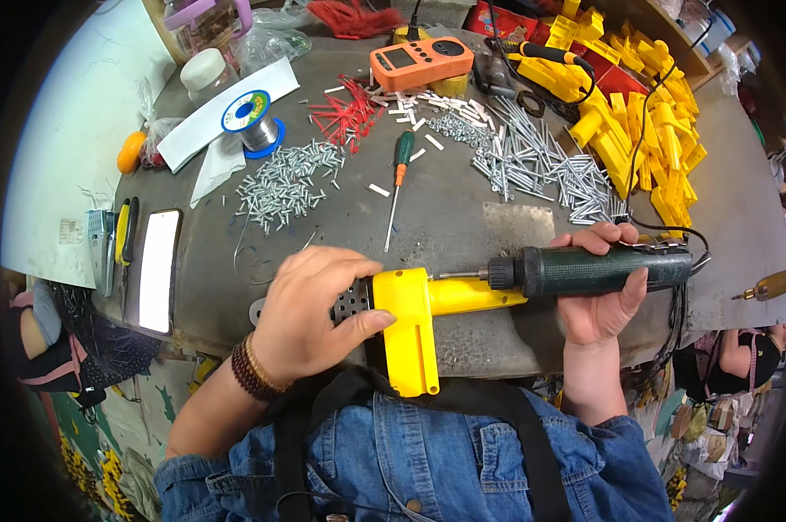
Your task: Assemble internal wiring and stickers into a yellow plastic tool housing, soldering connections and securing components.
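My left hand (pixel 319 304) is closed around the front of a yellow plastic tool housing (pixel 408 335). A perforated metal tube (pixel 352 302) sticks out of it under my palm. The housing's yellow handle (pixel 476 297) runs to the right, beneath the driver. In my right hand (pixel 597 300) is a dark green electric screwdriver (pixel 576 270), lying level with its cord at the right end. Its bit points left, and the tip meets or nearly meets the housing's edge; contact is hard to tell. A green-and-orange hand screwdriver (pixel 400 174) lies beyond my hands.
Small screws (pixel 284 187) and longer screws (pixel 541 165) lie in piles, near red pieces (pixel 345 113). Yellow housings (pixel 645 130) heap at far right. An orange meter (pixel 421 63), solder spool (pixel 256 126), phone (pixel 159 270) and pliers (pixel 125 239) are around. Another driver (pixel 767 285) juts in at right.
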The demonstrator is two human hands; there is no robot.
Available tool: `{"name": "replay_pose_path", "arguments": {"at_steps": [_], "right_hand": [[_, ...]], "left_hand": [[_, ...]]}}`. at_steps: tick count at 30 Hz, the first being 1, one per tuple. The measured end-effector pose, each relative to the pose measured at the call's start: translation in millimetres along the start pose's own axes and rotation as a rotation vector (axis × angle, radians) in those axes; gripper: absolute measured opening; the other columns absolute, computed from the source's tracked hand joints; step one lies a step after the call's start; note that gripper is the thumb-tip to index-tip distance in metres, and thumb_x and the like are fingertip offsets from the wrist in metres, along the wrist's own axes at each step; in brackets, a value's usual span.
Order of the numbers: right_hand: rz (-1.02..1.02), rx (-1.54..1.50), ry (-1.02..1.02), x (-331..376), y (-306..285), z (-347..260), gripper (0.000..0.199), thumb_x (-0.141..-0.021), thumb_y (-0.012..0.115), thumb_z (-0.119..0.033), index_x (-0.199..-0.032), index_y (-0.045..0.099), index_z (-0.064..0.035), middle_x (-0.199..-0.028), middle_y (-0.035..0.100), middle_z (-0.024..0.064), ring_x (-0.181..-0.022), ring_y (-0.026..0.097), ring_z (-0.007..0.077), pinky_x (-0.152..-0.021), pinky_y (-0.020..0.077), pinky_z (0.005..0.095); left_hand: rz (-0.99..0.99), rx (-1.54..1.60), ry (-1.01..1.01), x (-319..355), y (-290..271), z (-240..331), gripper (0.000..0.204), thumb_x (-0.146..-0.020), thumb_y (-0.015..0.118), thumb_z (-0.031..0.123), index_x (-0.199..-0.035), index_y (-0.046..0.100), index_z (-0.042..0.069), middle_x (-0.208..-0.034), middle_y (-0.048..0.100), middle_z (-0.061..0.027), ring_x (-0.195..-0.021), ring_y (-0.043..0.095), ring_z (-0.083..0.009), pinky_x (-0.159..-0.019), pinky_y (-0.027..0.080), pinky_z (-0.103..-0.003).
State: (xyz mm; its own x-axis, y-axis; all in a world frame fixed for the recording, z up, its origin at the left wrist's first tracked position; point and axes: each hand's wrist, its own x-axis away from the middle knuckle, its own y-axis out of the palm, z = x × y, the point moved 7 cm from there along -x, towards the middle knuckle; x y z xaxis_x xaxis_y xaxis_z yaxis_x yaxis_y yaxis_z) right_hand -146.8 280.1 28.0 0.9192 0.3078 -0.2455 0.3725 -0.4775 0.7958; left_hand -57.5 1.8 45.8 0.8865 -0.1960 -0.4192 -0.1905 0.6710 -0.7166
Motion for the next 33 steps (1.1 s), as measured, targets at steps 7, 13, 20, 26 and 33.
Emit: {"name": "replay_pose_path", "arguments": {"at_steps": [7,13,20,26,33], "right_hand": [[0.04,-0.082,0.045,-4,1,14,0.04,-0.079,0.082,-0.024,-0.113,0.059,-0.0221,-0.113,0.055,-0.0032,-0.106,0.055,0.0126,-0.113,0.0317,0.0476],[0.057,-0.155,0.083,-10,-3,20,0.036,-0.079,0.082,-0.024,-0.106,0.058,-0.0208,-0.11,0.055,-0.0028,-0.106,0.055,0.0131,-0.113,0.0314,0.0467],[0.08,-0.203,0.141,-15,-11,30,0.033,-0.079,0.082,-0.024,-0.103,0.059,-0.0199,-0.111,0.054,-0.0021,-0.106,0.055,0.0131,-0.114,0.0316,0.0459],[0.058,-0.179,0.132,-14,-9,29,0.042,-0.078,0.083,-0.023,-0.114,0.061,-0.0209,-0.113,0.056,-0.0014,-0.108,0.055,0.0136,-0.113,0.033,0.0443],[-0.121,-0.078,0.045,0,-4,25,0.061,-0.075,0.082,-0.022,-0.13,0.056,-0.0258,-0.121,0.058,0.0008,-0.112,0.054,0.0164,-0.116,0.0302,0.0456]], "left_hand": [[-0.05,0.2,-0.083,1,11,-14,0.042,-0.075,0.082,0.029,-0.103,0.067,0.001,-0.094,0.067,-0.013,-0.085,0.064,-0.0301,-0.077,0.05,-0.038],[-0.063,0.222,-0.151,-1,12,-14,0.048,-0.073,0.082,0.028,-0.107,0.062,0.001,-0.094,0.065,-0.0131,-0.088,0.064,-0.0284,-0.08,0.05,-0.036],[-0.078,0.235,-0.152,0,18,-17,0.055,-0.072,0.083,0.029,-0.112,0.057,0.002,-0.1,0.064,-0.0122,-0.092,0.063,-0.0295,-0.084,0.049,-0.039],[-0.11,0.188,-0.136,-4,16,-12,0.048,-0.074,0.081,0.029,-0.108,0.059,0.003,-0.1,0.064,-0.0125,-0.094,0.062,-0.0307,-0.083,0.048,-0.04],[-0.105,0.072,-0.132,-36,24,-13,0.023,-0.086,0.069,0.023,-0.096,0.061,0.004,-0.091,0.063,-0.0128,-0.088,0.063,-0.0312,-0.08,0.049,-0.042]]}}
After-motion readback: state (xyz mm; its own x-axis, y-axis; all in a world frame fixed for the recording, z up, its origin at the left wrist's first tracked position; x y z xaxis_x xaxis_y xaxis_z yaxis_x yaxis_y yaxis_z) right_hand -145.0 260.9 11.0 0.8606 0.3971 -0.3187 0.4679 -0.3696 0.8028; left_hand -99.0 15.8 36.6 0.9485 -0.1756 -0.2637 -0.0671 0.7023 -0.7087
